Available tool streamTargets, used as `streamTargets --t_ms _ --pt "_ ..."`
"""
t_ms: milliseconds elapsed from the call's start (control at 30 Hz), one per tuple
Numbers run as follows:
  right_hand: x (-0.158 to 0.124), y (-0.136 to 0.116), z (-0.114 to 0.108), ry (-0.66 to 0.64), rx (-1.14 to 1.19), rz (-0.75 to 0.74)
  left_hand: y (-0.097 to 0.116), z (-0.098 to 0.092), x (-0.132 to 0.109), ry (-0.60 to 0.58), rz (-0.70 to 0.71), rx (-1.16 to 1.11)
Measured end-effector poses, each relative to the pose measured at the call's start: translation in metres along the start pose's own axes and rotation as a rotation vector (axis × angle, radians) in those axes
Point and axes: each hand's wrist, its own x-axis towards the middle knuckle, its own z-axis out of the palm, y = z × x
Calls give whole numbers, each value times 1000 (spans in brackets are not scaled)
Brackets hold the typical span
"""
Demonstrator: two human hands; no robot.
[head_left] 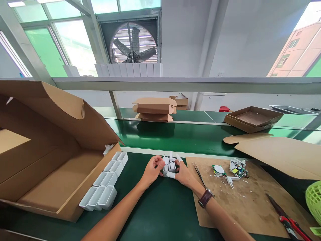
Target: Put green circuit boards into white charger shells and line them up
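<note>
Both my hands meet at the middle of the green table, closed around a small group of white plug adapters [168,165] with prongs pointing up. My left hand [152,170] grips them from the left. My right hand [182,173] grips from the right, with white finger cots on thumb and fingertips and a brown watch [205,198] on the wrist. A row of white adapter shells [105,182] lies to the left, along the edge of a large open cardboard box [50,167].
A brown board [240,204] at the right carries circuit boards [238,169], a loose plug [229,180], tweezers [198,173] and red-handled cutters [288,219]. A green basket [314,199] sits at the far right. Cardboard sheets and boxes [154,108] lie beyond the conveyor belt [180,135].
</note>
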Motion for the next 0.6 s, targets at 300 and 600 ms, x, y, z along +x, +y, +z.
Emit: streamTargets --t_ms 300,600 --pt "5 -1 2 -135 208 -32 2 0 4 -27 24 -8" --pt "3 6 4 -177 41 -70 -7 -7 3 -26 -42 -7"
